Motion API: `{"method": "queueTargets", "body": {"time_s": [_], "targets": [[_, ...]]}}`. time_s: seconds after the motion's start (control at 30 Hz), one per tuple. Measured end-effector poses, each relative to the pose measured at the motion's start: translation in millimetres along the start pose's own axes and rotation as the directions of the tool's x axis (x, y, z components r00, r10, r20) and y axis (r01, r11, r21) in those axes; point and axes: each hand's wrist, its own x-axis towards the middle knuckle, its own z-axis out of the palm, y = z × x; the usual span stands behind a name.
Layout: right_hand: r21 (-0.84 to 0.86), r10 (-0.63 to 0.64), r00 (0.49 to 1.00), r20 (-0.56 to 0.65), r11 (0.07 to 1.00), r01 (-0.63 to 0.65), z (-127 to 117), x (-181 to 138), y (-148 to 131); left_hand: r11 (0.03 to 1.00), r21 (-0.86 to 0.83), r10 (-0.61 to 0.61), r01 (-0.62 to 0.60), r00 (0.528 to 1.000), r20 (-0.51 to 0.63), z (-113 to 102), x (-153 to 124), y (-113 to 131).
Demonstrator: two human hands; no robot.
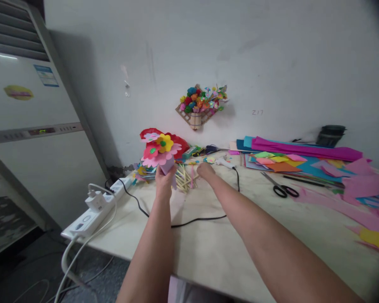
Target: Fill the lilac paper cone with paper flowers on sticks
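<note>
My left hand (165,179) is wrapped round the lilac paper base of a paper flower bouquet (161,153), holding it upright above the table. Its blooms are pink, red, yellow and pale lilac with green or red centres. My right hand (206,171) is closed near the tabletop; its fingers curl away from me, and whatever they hold is hidden. Between the hands lie several pale wooden sticks (183,181) and a narrow pink strip (192,176). Just beyond my right hand rests a white glue gun (225,162) with a black cord.
Black-handled scissors (281,188) and a dark pencil (303,181) lie on the right beside coloured paper sheets (306,149). A white power strip (97,206) runs along the left table edge. The black cord (198,219) crosses the table under my forearms. A flower decoration (202,105) hangs on the wall.
</note>
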Motion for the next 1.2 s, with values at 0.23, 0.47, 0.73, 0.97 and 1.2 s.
{"method": "queueTargets", "body": {"time_s": [0.23,0.47,0.73,0.97,1.2], "targets": [[0.044,-0.027,1.000,-0.016,0.999,0.028,-1,3,-14,0.998,-0.008,0.067,-0.069,0.988,-0.141,-13,22,9],[0.001,-0.212,0.976,0.044,0.977,0.212,12,-8,-43,0.992,0.047,0.129,-0.120,0.952,-0.277,-14,28,11],[-0.050,-0.317,0.905,0.284,0.937,0.345,32,-17,-87,0.986,0.134,0.130,-0.096,0.955,-0.268,-24,27,32],[-0.106,-0.212,0.914,0.347,0.959,0.263,45,-12,-84,0.989,0.114,0.124,-0.097,0.957,-0.263,-30,28,51],[-0.118,-0.135,0.954,0.268,0.978,0.171,37,-12,-77,0.994,0.101,0.066,-0.045,0.974,-0.215,-25,23,40]]}}
